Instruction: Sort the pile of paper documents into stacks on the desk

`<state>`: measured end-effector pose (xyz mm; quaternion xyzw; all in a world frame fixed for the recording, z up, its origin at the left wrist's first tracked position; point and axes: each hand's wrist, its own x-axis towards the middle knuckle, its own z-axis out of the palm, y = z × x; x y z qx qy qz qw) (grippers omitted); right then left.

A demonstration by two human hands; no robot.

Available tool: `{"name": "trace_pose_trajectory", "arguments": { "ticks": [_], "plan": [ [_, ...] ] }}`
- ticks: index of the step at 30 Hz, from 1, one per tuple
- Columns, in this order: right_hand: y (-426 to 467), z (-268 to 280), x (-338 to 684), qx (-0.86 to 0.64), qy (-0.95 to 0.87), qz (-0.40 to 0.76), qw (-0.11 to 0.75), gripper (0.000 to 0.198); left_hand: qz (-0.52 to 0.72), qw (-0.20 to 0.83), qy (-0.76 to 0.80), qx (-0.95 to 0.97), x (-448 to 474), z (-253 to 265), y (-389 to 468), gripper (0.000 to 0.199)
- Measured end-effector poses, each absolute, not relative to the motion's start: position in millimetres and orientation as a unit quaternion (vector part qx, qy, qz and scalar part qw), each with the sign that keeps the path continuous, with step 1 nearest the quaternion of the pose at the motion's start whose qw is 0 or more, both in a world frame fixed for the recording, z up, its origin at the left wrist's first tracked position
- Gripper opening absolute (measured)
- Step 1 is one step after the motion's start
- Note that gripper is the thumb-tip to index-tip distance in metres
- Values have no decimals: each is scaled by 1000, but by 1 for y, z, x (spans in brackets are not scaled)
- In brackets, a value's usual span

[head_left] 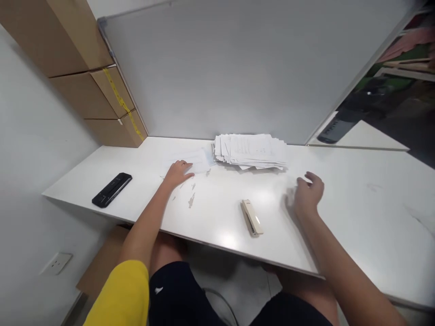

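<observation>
My left hand (178,173) rests palm down on some white sheets of paper (200,161), its fingers and thumb spread apart. A thick, uneven stack of papers (251,151) sits just right of those sheets, against the board. My right hand (310,192) hovers over the right part of the desk, fingers loosely curled and apart from the thumb, with nothing visible in it. Between my two hands, nearer the front edge, lies a cream stapler (252,217), touched by neither hand.
The white desk (214,217) has small worn marks near my left forearm. A black phone-like device (112,189) lies at the left. Stacked cardboard boxes (105,99) stand at the back left corner. A large whiteboard (231,72) rises behind the desk; a dark bottle-like object (335,130) is at the right.
</observation>
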<state>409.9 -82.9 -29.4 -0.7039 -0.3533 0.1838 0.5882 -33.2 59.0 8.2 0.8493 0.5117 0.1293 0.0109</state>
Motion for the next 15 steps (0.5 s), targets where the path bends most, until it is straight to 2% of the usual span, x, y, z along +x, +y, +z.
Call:
{"name": "trace_pose_trajectory", "arguments": {
  "ticks": [3, 7, 15],
  "plan": [
    [-134, -36, 399, -689, -265, 188, 648, 42, 120, -8, 511, 851, -30, 10, 55, 44],
    [-169, -16, 380, -653, -215, 224, 691, 32, 112, -40, 525, 843, -26, 12, 44, 39],
    [-164, -14, 379, -694, -286, 231, 619, 30, 74, -62, 488, 867, -16, 15, 20, 25]
  ]
}}
